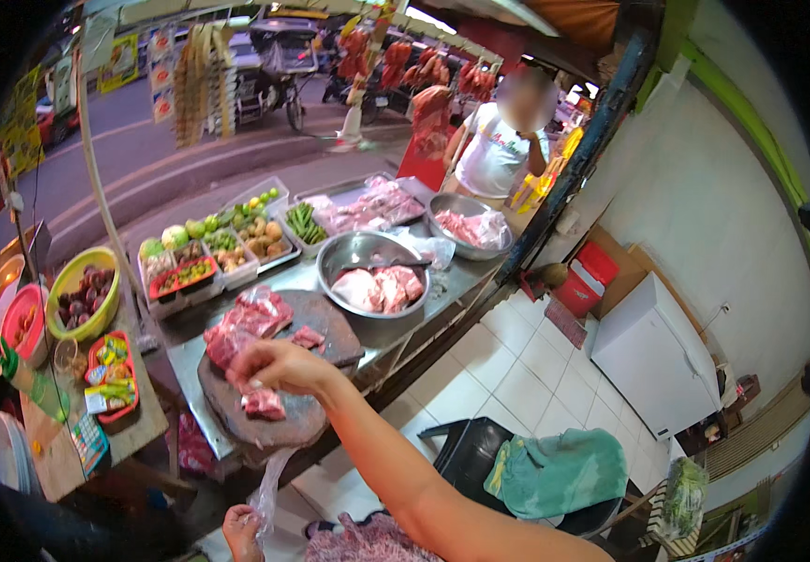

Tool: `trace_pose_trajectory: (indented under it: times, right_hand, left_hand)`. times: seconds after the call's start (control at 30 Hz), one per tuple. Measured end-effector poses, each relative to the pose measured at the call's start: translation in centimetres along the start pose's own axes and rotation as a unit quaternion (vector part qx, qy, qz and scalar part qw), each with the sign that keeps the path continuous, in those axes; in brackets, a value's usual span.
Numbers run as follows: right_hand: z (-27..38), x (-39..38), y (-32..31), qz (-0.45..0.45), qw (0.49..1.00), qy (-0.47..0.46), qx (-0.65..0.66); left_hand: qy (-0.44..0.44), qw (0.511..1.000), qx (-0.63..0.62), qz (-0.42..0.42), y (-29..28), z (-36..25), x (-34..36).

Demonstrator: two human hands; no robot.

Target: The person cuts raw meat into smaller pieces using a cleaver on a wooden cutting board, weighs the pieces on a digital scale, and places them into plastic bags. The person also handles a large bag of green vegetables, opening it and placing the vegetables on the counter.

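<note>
My right hand reaches over a dark, worn chopping board. Its fingers are bent together between a large slab of raw meat and a smaller meat chunk nearer to me. What the fingertips hold, if anything, is hidden. Another small piece of meat lies to the right of the slab. Low in the view, my left hand is closed on a clear plastic bag, which hangs just off the board's near edge.
Beyond the board, a steel bowl holds meat and a dark-handled tool. Vegetable trays stand at the back left. A wooden side table sits left. Behind my arm is a black chair with a green towel. A person stands across the counter.
</note>
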State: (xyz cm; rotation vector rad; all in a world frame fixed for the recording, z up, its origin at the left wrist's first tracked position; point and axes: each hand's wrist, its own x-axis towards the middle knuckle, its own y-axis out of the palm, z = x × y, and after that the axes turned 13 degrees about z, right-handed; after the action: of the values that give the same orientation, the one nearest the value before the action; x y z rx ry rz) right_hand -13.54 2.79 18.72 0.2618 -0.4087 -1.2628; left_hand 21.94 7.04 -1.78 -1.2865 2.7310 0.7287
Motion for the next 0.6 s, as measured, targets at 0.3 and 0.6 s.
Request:
trace_pose_trajectory:
  times: [0.3,0.6]
  right_hand:
    - [5.9,1.1,17.4,0.095,0.966,-0.218,-0.104]
    - [11.4,-0.4,23.7,0.177,0.908,-0.34,-0.17]
  left_hand:
    - [-0.087,0.957,0.077,-0.266,-8.4,2.3,-11.1]
    - [-0.029,0.986,-0.034,-0.161,-5.7,1.3,-10.2]
